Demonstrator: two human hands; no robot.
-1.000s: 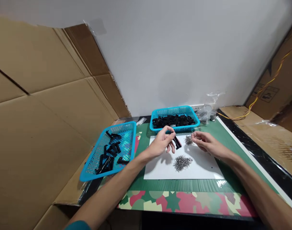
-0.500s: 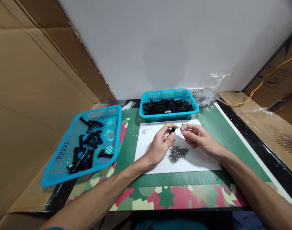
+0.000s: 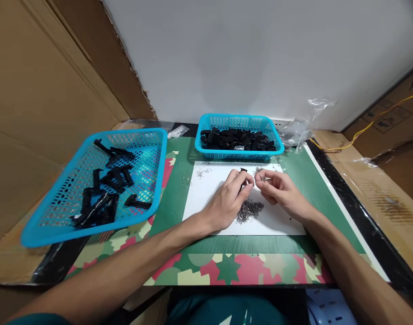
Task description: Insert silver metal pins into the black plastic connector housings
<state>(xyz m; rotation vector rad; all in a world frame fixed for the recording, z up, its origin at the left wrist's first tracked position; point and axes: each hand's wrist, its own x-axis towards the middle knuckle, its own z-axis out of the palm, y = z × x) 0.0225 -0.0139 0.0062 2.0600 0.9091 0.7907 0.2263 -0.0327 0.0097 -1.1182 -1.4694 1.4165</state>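
Note:
My left hand [image 3: 231, 198] is closed around a small black plastic part [image 3: 243, 170], whose upper end sticks out above the fingers; the rest of it is hidden. Close by on the right, my right hand [image 3: 277, 189] pinches one or more small metal pieces [image 3: 263, 179], too small to make out clearly. The fingertips of both hands are almost together above a white sheet [image 3: 199, 207]. Below them lies a dark pile of small metal pieces [image 3: 250, 210], partly covered by my left hand. A smaller heap of similar pieces [image 3: 259, 170] sits behind my right fingers.
A blue basket [image 3: 164, 180] at left holds several long black parts [image 3: 114, 178]. Another blue basket [image 3: 239, 153] behind the sheet is heaped with black parts [image 3: 233, 139]. Clear plastic bags [image 3: 296, 133] lie at the back right. Cardboard [image 3: 40, 81] stands along the left side.
My left hand has turned over, its back now facing up, with the black part standing more upright in it. My right hand keeps its pinch. The whole view has shifted slightly.

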